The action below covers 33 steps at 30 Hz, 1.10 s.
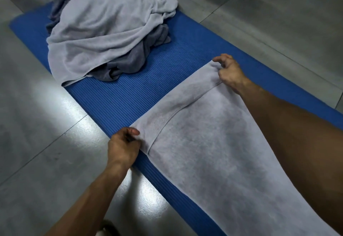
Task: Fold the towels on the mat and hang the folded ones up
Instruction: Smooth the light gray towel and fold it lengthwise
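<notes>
A light grey towel lies stretched lengthwise on the blue ribbed mat, running from the middle of the view to the bottom right. My left hand pinches its far-left corner at the mat's edge. My right hand pinches the far-right corner, with the index finger raised. A seam crosses the towel just below the edge I hold. Farther up the mat sits a crumpled heap: a light grey towel draped over darker grey towels.
Grey polished floor tiles surround the mat, with bright glare patches left of my left arm. A foot or sandal shows at the bottom edge. No rack or hanger is in view.
</notes>
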{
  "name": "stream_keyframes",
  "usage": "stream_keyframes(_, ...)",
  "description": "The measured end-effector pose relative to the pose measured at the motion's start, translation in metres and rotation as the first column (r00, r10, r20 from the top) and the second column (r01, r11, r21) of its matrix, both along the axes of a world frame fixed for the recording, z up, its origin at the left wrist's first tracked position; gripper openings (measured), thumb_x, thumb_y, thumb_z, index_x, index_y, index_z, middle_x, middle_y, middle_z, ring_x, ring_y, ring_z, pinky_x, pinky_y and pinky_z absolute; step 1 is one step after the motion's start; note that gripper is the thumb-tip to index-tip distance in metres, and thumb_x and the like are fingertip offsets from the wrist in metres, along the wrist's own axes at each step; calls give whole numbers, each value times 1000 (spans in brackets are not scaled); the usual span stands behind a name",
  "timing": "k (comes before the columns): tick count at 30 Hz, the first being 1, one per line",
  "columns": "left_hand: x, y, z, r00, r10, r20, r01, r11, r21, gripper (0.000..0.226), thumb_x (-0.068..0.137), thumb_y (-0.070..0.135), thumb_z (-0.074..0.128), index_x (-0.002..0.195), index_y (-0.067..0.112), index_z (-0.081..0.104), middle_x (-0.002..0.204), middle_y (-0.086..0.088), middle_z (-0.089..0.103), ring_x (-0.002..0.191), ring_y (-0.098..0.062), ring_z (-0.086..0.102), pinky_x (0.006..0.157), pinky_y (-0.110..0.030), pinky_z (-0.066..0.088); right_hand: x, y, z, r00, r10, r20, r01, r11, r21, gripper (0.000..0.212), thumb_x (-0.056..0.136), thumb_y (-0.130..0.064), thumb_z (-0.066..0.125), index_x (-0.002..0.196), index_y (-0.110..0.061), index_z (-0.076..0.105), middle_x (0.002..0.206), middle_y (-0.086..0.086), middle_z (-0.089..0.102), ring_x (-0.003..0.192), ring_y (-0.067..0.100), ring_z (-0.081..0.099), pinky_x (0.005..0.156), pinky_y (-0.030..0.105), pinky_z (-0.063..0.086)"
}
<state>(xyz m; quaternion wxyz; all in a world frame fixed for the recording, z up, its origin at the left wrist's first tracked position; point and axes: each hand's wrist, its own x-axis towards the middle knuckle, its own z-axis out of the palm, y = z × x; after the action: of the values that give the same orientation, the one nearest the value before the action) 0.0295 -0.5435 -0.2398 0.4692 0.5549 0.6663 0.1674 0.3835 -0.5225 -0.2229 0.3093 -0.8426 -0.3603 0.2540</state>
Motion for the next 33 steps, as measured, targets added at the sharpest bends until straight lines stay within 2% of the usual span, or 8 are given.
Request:
stream_keyframes(4,-2,-15,0,739,-325,-590,577,758,304,36,79,43,69,109,25,60,123,-6,48,111,-29,44,88,-44,38,-17,-11,-14,978,-185,100,194,977,-85,34,90,-3,49,122,-12,58,136,12,43,123,28,50,102,31,40)
stream_keyframes(6,3,-22,-2,640,-420,-644,709,646,283,42,78,47,67,112,25,58,127,-4,46,112,-28,45,90,-44,39,-25,-16,-21,972,-185,147,213,957,-199,33,93,-15,50,125,-15,56,137,13,42,125,31,45,103,34,39)
stream_keyframes(14,0,-27,-7,439,-575,-691,843,530,95,60,76,28,71,132,28,51,142,-10,43,125,-36,45,98,-51,42,-18,-19,-29,995,-35,96,63,951,-303,53,90,-30,55,141,-19,44,152,4,31,140,27,29,115,39,28)
stream_keyframes(17,1,-29,-10,356,-640,-681,869,495,-11,63,94,38,50,149,40,20,162,-5,5,146,-36,10,116,-53,16,-13,-20,-24,996,-32,88,56,957,-286,58,90,-28,55,145,-22,38,155,5,25,139,30,30,114,40,30)
stream_keyframes(20,-2,-26,-8,293,-686,-666,874,475,-104,64,100,41,36,149,45,-4,160,3,-19,148,-29,-12,118,-50,5,-24,-27,-24,955,-5,298,56,985,-163,43,93,-26,56,135,-20,48,145,7,35,127,31,43,103,41,42)
stream_keyframes(24,-5,-21,-6,370,-726,-580,868,493,-63,60,97,38,42,149,46,13,162,5,-8,149,-29,-5,118,-54,10,-32,-36,-40,881,325,344,-196,912,-361,52,96,-45,48,144,-30,36,158,1,24,143,29,24,111,48,27)
stream_keyframes(28,2,-5,-7,582,-658,-478,792,593,148,34,91,42,47,123,40,59,149,-5,37,137,-36,32,109,-59,29,-33,-34,-41,918,299,261,-185,904,-387,57,96,-45,47,148,-29,30,162,1,13,149,29,8,118,48,17)
stream_keyframes(33,20,14,-6,731,-441,-521,568,816,105,52,78,26,71,126,21,51,122,-9,54,113,-35,50,94,-50,42,-78,-63,-32,868,178,463,-156,984,-85,38,91,-26,52,128,-16,55,137,8,48,124,29,43,100,44,40)
